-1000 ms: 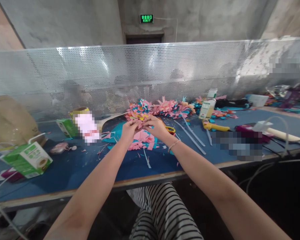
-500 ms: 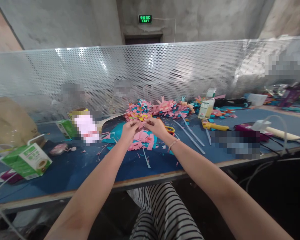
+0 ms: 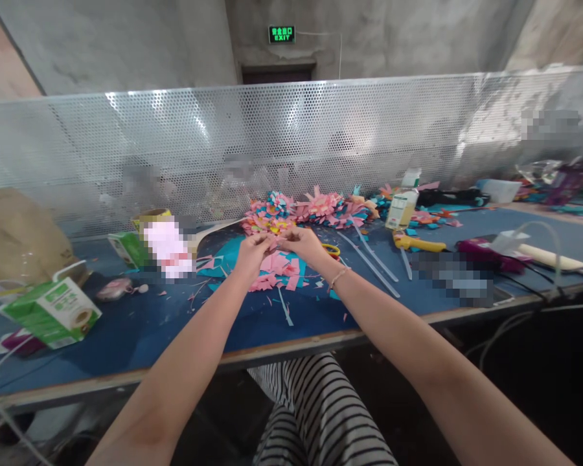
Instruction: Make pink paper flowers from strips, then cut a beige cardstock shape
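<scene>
My left hand [image 3: 253, 251] and my right hand [image 3: 304, 244] meet above the middle of the table, fingertips close together. Between them they pinch a small pink paper piece [image 3: 273, 243], partly covered by the fingers. Below lies a pile of cut pink paper pieces [image 3: 274, 272] on a blue sheet [image 3: 230, 256]. Behind the hands sit fringed bunches of pink, blue and yellow paper [image 3: 320, 208]. Yellow-handled scissors [image 3: 331, 250] lie just right of my right hand, partly hidden.
Clear strips [image 3: 376, 262], a yellow glue gun [image 3: 420, 243] and a bottle [image 3: 402, 206] are on the right. At left stand a green-and-white carton [image 3: 53, 312], a lit phone [image 3: 168, 246] and a brown bag [image 3: 24, 239]. A perforated metal screen [image 3: 272, 142] closes the table's back.
Almost nothing differs. Both hands stay in place with the fingertips shifted slightly around the pink paper, and the view has moved a little.
</scene>
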Demonstrator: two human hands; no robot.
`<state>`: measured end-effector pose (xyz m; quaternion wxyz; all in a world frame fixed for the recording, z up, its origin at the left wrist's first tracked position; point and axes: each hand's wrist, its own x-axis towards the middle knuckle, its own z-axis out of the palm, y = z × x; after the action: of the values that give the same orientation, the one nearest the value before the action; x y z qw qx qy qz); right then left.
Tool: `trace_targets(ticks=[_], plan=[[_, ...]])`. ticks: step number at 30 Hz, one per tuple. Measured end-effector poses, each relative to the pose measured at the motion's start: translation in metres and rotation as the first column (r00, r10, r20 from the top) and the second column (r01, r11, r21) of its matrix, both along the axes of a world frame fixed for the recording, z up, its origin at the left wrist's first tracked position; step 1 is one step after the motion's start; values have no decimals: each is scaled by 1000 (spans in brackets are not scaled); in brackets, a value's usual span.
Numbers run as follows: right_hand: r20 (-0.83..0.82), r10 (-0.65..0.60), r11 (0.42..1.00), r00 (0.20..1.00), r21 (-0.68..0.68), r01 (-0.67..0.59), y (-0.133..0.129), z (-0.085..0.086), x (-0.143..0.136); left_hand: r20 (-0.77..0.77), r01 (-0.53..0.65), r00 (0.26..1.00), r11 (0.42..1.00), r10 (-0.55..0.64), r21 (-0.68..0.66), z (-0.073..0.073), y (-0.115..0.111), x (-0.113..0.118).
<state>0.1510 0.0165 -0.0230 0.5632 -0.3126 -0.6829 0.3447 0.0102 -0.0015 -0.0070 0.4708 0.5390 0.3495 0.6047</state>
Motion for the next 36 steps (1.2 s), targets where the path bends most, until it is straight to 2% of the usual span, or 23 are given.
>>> trace_targets(ticks=[8, 13, 17, 22, 24, 26, 29, 31, 34, 36], plan=[[-9, 10, 1000, 1000, -26, -10, 3, -1, 1, -29, 19, 999, 999, -18, 36, -1, 1, 0], [77, -25, 999, 997, -18, 26, 6, -1, 4, -222, -12, 974, 993, 38, 119, -2, 4, -4], [129, -53, 998, 990, 27, 50, 6, 2, 6, -337, -50, 938, 993, 85, 110, -3, 7, -7], [84, -37, 998, 996, 63, 31, 6, 4, 7, -483, -21, 871, 990, 88, 143, -2, 6, -7], [51, 0, 999, 999, 51, -2, 6, 3, 6, -524, -19, 845, 986, 105, 168, -1, 5, -6], [19, 39, 999, 999, 30, -39, 7, 2, 5, -542, -8, 836, 990, 82, 138, -1, 4, -6], [6, 80, 997, 997, 5, -80, 8, 1, 6, -500, 0, 866, 1000, 13, 26, -1, 2, -5], [-5, 105, 994, 994, 26, -105, 8, 3, 9, -404, 8, 915, 1000, -17, -25, 0, 2, -4], [0, 127, 985, 992, 114, -126, 6, 5, 15, -208, 34, 977, 995, -53, -96, 1, 2, -5], [56, 130, 973, 990, 187, -138, 4, 5, 17, -105, 54, 992, 985, -72, -162, 2, 2, -6]])
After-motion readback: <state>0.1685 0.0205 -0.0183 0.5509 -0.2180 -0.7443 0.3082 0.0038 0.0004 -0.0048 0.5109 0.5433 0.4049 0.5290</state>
